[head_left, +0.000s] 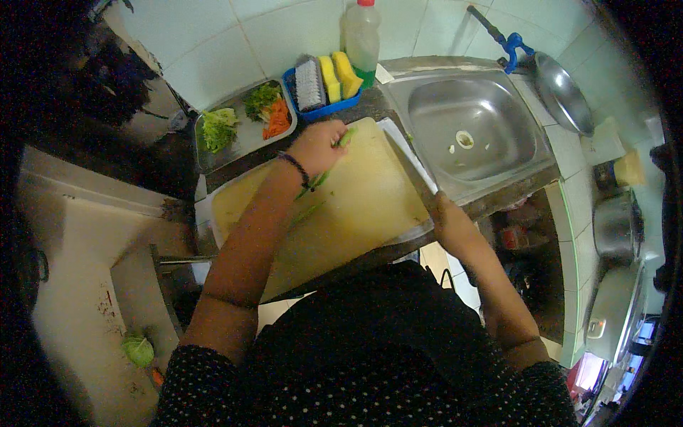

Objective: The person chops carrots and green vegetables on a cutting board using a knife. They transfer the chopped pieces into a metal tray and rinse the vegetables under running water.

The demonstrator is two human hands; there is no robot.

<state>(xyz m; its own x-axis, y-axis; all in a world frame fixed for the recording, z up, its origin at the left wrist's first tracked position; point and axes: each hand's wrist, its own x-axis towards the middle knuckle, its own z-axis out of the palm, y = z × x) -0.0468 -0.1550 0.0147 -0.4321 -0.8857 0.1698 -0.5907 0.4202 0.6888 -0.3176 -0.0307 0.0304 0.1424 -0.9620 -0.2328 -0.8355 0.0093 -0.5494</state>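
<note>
A pale yellow cutting board (363, 187) lies before me on the counter. Above its far part, my left hand (323, 147) is closed on a piece of green vegetable (346, 137), whose exact kind I cannot tell. Thin green pieces (311, 212) lie on the board below that hand. My right hand (453, 221) grips the handle of a knife (408, 152) beside the board's right edge, its broad blade pointing away from me towards the wall. A metal tray (243, 140) at the back left holds shredded light green leaves (219, 129), darker greens (262, 100) and orange strips (276, 120).
A blue basket (328, 110) with a brush and yellow sponges stands behind the board, next to a plastic bottle (363, 37) of green liquid. On the right are a steel sink (472, 123), a blue-handled tap (513, 48) and a metal bowl (564, 93). A cabbage (138, 351) lies lower left.
</note>
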